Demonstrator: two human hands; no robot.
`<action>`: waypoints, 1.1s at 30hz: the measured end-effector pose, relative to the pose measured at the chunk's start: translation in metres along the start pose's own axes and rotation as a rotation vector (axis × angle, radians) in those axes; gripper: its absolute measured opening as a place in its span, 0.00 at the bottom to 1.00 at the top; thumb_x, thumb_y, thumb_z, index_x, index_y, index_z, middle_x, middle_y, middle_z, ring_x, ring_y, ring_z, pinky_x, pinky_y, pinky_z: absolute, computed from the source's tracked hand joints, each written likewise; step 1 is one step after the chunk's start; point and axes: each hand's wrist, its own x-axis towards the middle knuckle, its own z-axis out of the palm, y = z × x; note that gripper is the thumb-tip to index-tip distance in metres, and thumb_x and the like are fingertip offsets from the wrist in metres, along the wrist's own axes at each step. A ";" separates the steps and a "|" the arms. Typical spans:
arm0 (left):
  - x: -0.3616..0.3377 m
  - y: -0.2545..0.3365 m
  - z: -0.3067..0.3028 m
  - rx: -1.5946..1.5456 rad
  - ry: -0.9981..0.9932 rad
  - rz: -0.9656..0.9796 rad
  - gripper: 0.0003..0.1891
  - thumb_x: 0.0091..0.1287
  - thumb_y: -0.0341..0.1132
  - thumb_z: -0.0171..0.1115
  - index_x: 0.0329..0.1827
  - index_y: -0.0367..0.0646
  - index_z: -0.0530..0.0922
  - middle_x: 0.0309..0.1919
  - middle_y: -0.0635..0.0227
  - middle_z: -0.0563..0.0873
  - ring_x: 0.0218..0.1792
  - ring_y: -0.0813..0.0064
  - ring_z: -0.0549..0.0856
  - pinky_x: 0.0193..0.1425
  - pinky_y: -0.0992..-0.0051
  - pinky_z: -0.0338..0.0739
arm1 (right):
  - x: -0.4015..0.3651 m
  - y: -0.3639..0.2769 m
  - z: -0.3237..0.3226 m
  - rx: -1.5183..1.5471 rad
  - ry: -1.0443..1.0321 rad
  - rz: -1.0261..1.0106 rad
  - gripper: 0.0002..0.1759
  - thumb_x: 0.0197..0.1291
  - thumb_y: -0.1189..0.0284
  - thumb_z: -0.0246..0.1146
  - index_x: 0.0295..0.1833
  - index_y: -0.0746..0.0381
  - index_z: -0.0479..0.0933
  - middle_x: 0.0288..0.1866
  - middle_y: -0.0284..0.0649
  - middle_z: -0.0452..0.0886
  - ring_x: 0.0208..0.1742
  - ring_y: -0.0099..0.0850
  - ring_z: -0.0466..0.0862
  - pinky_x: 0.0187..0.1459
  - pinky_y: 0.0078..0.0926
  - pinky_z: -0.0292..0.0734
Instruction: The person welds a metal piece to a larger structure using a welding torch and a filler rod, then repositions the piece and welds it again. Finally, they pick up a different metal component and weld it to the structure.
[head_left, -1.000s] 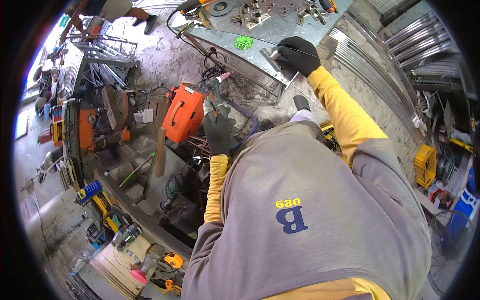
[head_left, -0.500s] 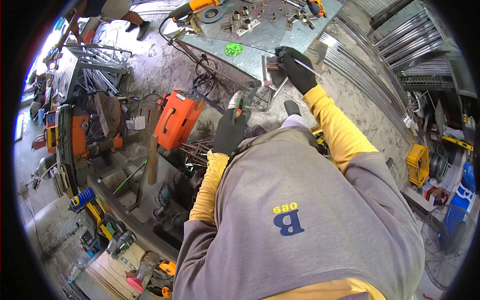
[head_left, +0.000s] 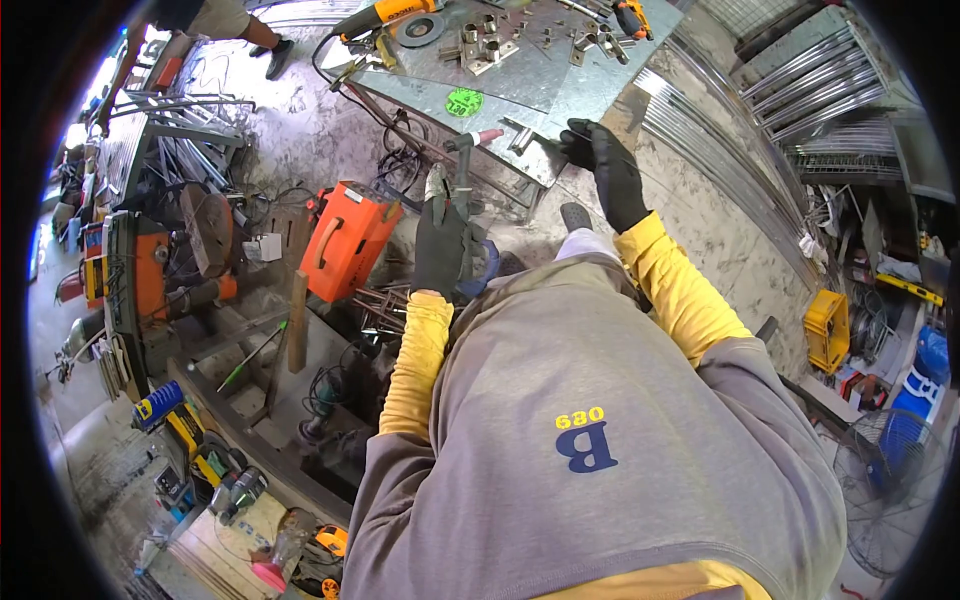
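My left hand, in a black glove, grips a welding torch whose pink nozzle points toward the near edge of a galvanised steel sheet table. My right hand, also in a black glove, reaches to that same edge, its fingertips beside a small metal piece. The fingers are bent and I see no rod in them. A blue hose loops down from the torch by my left wrist.
On the table lie metal brackets, a green sticker and an angle grinder. An orange welding machine sits on the floor at left among cables. Corrugated sheets lie at right. Another person stands far left.
My left hand has raised the torch so its nozzle is near the table edge. My right hand has shifted slightly right, and the thin rod it held is no longer visible.
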 end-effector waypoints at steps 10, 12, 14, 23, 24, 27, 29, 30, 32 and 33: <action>-0.006 0.025 0.030 -0.118 0.065 -0.306 0.13 0.85 0.45 0.59 0.63 0.49 0.78 0.44 0.63 0.92 0.29 0.71 0.90 0.29 0.68 0.84 | 0.004 -0.011 -0.006 -0.210 -0.146 0.046 0.20 0.88 0.65 0.58 0.70 0.68 0.83 0.65 0.43 0.89 0.62 0.31 0.88 0.69 0.34 0.82; -0.008 0.028 0.032 -0.146 0.068 -0.260 0.13 0.85 0.45 0.61 0.63 0.49 0.78 0.44 0.63 0.92 0.29 0.72 0.90 0.30 0.68 0.84 | 0.004 -0.017 -0.005 -0.197 -0.121 0.087 0.19 0.86 0.68 0.58 0.69 0.68 0.84 0.65 0.44 0.89 0.64 0.32 0.88 0.71 0.34 0.80; -0.010 0.033 0.035 -0.159 0.081 -0.297 0.12 0.86 0.44 0.60 0.62 0.49 0.78 0.43 0.63 0.92 0.29 0.72 0.89 0.30 0.69 0.84 | 0.004 -0.021 -0.004 -0.083 -0.118 0.102 0.19 0.86 0.69 0.58 0.70 0.69 0.83 0.66 0.44 0.89 0.67 0.33 0.87 0.74 0.34 0.78; -0.018 0.044 0.053 -0.079 0.157 -0.359 0.11 0.86 0.42 0.57 0.59 0.47 0.81 0.43 0.66 0.91 0.32 0.72 0.90 0.33 0.69 0.85 | 0.008 -0.012 -0.012 -0.450 -0.239 -0.272 0.20 0.75 0.73 0.64 0.68 0.62 0.87 0.60 0.46 0.89 0.59 0.43 0.88 0.63 0.36 0.84; -0.019 0.044 0.053 -0.073 0.154 -0.349 0.11 0.85 0.41 0.57 0.58 0.47 0.81 0.43 0.66 0.91 0.32 0.72 0.90 0.34 0.69 0.86 | 0.010 -0.013 -0.011 -0.444 -0.235 -0.266 0.20 0.75 0.73 0.64 0.68 0.62 0.87 0.60 0.46 0.89 0.59 0.43 0.88 0.63 0.36 0.84; -0.016 0.034 0.050 -0.024 0.141 -0.237 0.10 0.85 0.40 0.57 0.58 0.46 0.82 0.43 0.67 0.90 0.36 0.73 0.91 0.38 0.70 0.87 | 0.016 -0.014 -0.008 -0.290 -0.389 -0.161 0.19 0.73 0.74 0.65 0.66 0.64 0.86 0.58 0.47 0.89 0.52 0.42 0.89 0.58 0.39 0.86; -0.016 0.032 0.052 -0.012 0.130 -0.218 0.10 0.85 0.40 0.57 0.59 0.47 0.82 0.44 0.67 0.90 0.37 0.73 0.91 0.40 0.71 0.87 | 0.018 -0.011 -0.006 -0.257 -0.387 -0.211 0.18 0.72 0.76 0.66 0.65 0.65 0.86 0.55 0.47 0.89 0.48 0.43 0.89 0.54 0.40 0.86; -0.017 0.034 0.054 -0.005 0.119 -0.198 0.11 0.85 0.39 0.57 0.60 0.47 0.82 0.44 0.67 0.90 0.39 0.74 0.92 0.41 0.71 0.87 | 0.019 -0.012 -0.008 -0.256 -0.383 -0.210 0.18 0.72 0.76 0.66 0.65 0.65 0.86 0.55 0.47 0.89 0.48 0.43 0.89 0.54 0.40 0.86; -0.017 0.038 0.058 -0.021 0.129 -0.233 0.11 0.85 0.39 0.57 0.61 0.47 0.82 0.44 0.67 0.90 0.39 0.74 0.92 0.42 0.71 0.88 | 0.023 -0.015 -0.014 -0.416 -0.458 -0.220 0.20 0.76 0.77 0.61 0.69 0.68 0.83 0.57 0.46 0.88 0.53 0.38 0.89 0.57 0.36 0.85; -0.017 0.040 0.060 -0.039 0.143 -0.266 0.11 0.86 0.39 0.57 0.62 0.47 0.82 0.44 0.67 0.90 0.39 0.75 0.92 0.42 0.71 0.88 | 0.025 -0.016 -0.014 -0.416 -0.457 -0.219 0.20 0.76 0.77 0.61 0.69 0.68 0.83 0.57 0.46 0.88 0.53 0.38 0.89 0.57 0.36 0.85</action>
